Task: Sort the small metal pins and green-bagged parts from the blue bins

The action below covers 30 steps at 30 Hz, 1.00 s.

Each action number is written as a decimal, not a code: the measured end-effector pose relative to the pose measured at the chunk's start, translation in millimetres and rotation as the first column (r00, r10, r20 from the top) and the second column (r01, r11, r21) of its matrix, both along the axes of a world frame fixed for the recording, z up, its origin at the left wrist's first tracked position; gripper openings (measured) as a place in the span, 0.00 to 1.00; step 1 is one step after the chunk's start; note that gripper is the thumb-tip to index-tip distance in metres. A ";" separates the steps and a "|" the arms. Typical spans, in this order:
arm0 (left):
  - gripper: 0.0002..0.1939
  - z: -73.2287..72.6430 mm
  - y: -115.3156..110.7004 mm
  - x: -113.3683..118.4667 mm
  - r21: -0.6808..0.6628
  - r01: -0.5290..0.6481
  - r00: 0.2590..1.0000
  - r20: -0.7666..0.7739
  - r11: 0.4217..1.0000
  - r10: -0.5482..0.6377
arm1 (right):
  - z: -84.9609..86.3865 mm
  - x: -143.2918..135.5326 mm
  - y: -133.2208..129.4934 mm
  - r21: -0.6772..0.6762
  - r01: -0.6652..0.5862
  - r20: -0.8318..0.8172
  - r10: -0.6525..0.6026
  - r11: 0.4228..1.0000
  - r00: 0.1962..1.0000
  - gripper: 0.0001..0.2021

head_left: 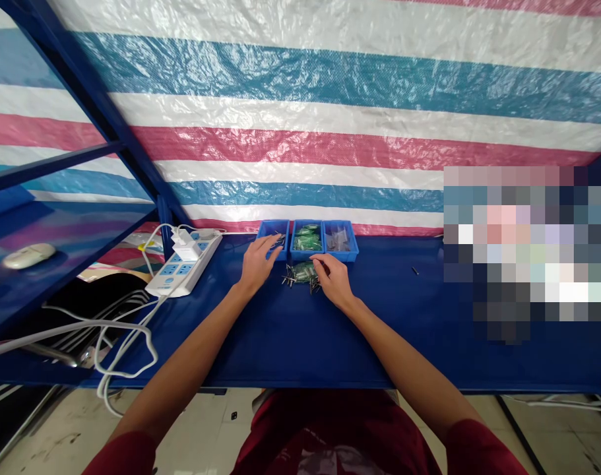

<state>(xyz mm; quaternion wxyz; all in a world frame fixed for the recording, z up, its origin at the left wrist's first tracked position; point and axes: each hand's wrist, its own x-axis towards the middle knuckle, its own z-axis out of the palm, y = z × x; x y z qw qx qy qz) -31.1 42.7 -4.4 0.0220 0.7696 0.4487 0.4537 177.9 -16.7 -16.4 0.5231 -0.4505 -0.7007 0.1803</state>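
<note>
Behind the blue tabletop (pixel 290 349), a striped plastic sheet (pixel 330 79) in white, blue and red forms the back wall. Blue framing (pixel 126 155) rises at the left beside a raised shelf (pixel 77 231) bearing a white rounded object (pixel 29 256). A white power strip (pixel 184 274) with a plugged-in adapter (pixel 186 248) lies on the left of the tabletop; loose white cable (pixel 149 343) reaches the front edge. Pale floor tiles (pixel 196 429) show below. The far right is pixelated and cannot be read.

Along the rear edge stand three blue bins: left bin (pixel 272 228), middle bin (pixel 306 256) and right bin (pixel 344 257). The middle bin contains green packets (pixel 307 240); the right bin contains clear packets (pixel 338 241). Working room extends from the bins to the front edge, between the forearms, and rightward past a small dark piece (pixel 415 270).

The left hand (pixel 256 265) is over the left bin, fingers extended, thumb apart, near metal pieces (pixel 279 240). The right hand (pixel 334 274) is partly curled beside the pile (pixel 304 272) of green packaging and metal pins just before the middle bin. Whether it pinches anything cannot be told.
</note>
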 end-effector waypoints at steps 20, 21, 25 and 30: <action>0.09 18.8 -5.1 -9.8 -0.497 0.163 0.685 -0.565 0.853 -0.460 | -1.6 1.5 3.2 0.036 0.031 0.027 -0.032 0.999 0.999 0.14; 0.08 18.0 -5.2 -9.0 -0.493 0.159 0.682 -0.572 0.856 -0.456 | -1.9 1.6 3.4 0.037 0.031 0.027 -0.032 0.999 0.999 0.14; 0.05 15.8 -5.8 -5.9 -0.472 0.160 0.675 -0.589 0.867 -0.445 | -3.1 1.9 3.9 0.049 0.027 0.030 -0.028 0.998 0.999 0.14; 0.04 15.0 -6.3 -3.7 -0.458 0.162 0.678 -0.592 0.874 -0.436 | -4.1 1.8 4.3 0.049 0.030 0.036 -0.032 0.998 0.999 0.14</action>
